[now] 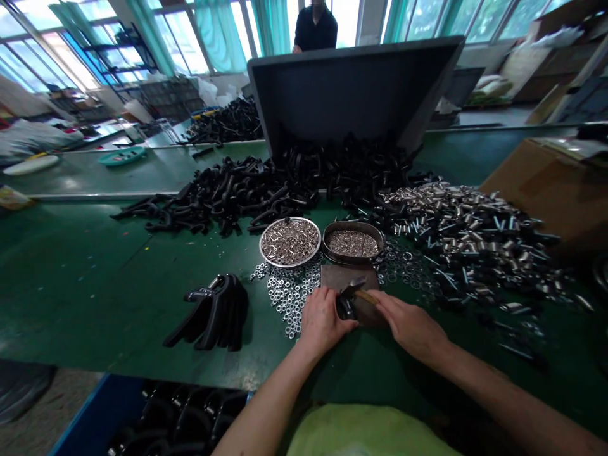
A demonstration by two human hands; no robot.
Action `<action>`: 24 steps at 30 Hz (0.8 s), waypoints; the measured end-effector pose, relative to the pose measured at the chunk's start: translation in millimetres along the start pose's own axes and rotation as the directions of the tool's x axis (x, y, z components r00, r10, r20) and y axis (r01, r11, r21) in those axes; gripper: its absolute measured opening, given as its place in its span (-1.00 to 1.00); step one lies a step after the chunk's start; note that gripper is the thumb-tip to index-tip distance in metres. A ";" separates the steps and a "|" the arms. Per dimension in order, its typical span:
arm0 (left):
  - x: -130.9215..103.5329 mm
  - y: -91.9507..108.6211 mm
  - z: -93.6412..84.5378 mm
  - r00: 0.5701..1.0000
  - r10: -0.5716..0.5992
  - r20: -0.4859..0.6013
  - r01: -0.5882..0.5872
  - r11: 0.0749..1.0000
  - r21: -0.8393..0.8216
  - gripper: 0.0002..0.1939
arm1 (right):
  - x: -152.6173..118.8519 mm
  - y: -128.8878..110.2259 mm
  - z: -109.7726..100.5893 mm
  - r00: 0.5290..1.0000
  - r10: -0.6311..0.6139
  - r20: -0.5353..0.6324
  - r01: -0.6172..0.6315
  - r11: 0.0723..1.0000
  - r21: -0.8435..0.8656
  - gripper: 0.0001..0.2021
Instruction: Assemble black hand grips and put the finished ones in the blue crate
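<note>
My left hand (325, 320) is closed round a black curved part (346, 308) at the front of a flat brown block (332, 276). In my right hand (403, 320) is the wooden handle of a small hammer (365, 296), whose metal head is over the black part. Behind the block stand a round silver dish (290, 242) of small metal pins and a dark oval tin (352, 242) of tiny metal pieces. Loose nuts (288, 297) lie left of the block, and rings (407, 256) to its right.
Several black parts (221, 313) stand together at the left. Black parts (237, 190) spill from a tipped grey bin (356, 88). Metal sleeves and bolts (470, 221) lie heaped beside a cardboard box (546, 190). A blue crate (90, 411) is below the table edge; a person (316, 28) stands beyond.
</note>
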State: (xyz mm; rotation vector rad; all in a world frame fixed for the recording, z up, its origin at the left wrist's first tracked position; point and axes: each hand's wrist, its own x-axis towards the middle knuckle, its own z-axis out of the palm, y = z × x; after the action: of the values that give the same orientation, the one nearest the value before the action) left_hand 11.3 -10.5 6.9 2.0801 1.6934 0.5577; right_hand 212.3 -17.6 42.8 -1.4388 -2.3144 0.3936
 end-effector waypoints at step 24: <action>-7.3 16.0 -7.2 0.964 -0.224 -0.141 0.136 0.876 -0.464 -0.40 | -57.7 56.1 19.3 0.957 0.071 -0.283 -0.151 0.950 -0.274 -0.56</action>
State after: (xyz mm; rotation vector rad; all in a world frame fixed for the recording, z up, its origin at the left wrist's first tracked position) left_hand 19.2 -20.3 21.2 1.5601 1.6416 1.0093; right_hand 270.9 -45.8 -8.4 -1.6510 -2.1387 -0.1210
